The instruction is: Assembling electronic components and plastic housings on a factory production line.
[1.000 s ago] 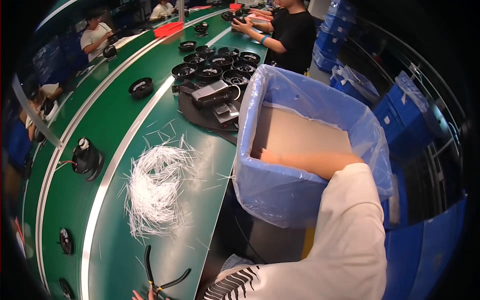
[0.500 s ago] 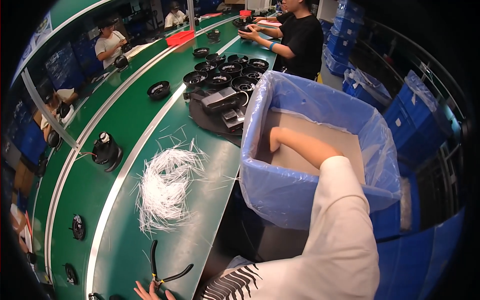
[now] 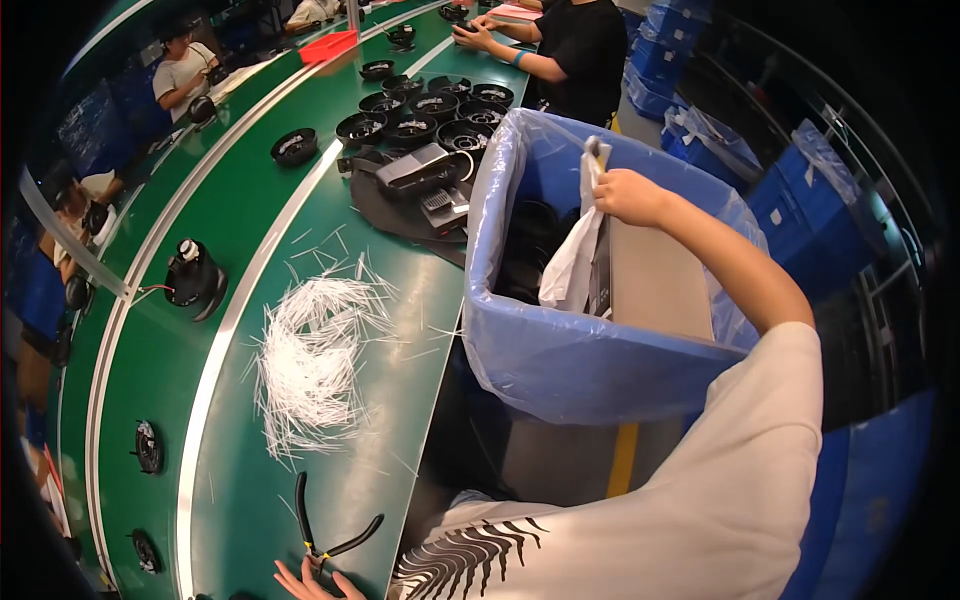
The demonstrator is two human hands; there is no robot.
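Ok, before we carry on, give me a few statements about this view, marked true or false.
1. The right hand grips a limp white piece above the blue bin. True.
2. The left hand is inside the bin. False: it is by the pliers at the lower edge.
3. The pliers' handles are spread apart. True.
4. The heap of white strips lies in a red tray. False: it lies on the green table.

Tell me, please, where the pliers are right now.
In the head view, the pliers are low, left of centre, on the green table, by the left hand and below the white strips.
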